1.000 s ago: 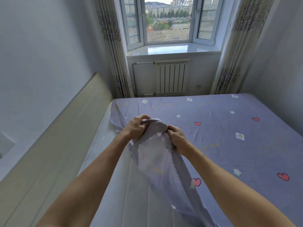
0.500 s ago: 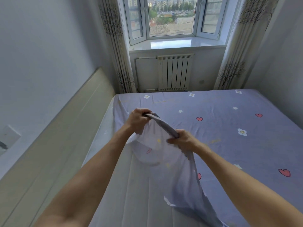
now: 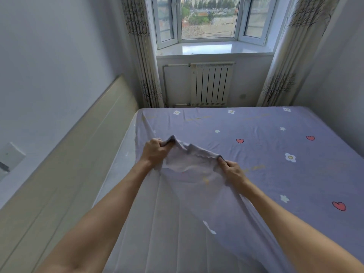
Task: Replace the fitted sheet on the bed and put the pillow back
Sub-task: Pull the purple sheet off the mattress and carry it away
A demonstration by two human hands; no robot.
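Ahead, the sheet (image 3: 256, 146) lay flat over the centre and right of the frame, already reaching the far edge of the bed under the window (image 3: 206, 18), while down the left a strip of bare mattress (image 3: 118, 174) showed between the cloth and the headboard (image 3: 69, 164). That strip, and the lower middle where the mattress was also uncovered, was the open ground I had.

My left hand (image 3: 154, 152) was at mid-frame, fingers curled tight round a bunched bit of the sheet's hem, knuckles toward me. My right hand (image 3: 233, 171) sat a little lower and to the right, fingers and thumb pinching the same hem. Between the two the hem hung in a slack, wavy line, lifted off the mattress, and the pale underside draped down toward the bottom of the frame. Both forearms ran in from the lower corners.

Beyond the bed stood a radiator (image 3: 210, 84) beneath the sill, with curtains (image 3: 141, 56) either side. A wall closed in on the right, just beside the bed's edge. I could see no pillow.
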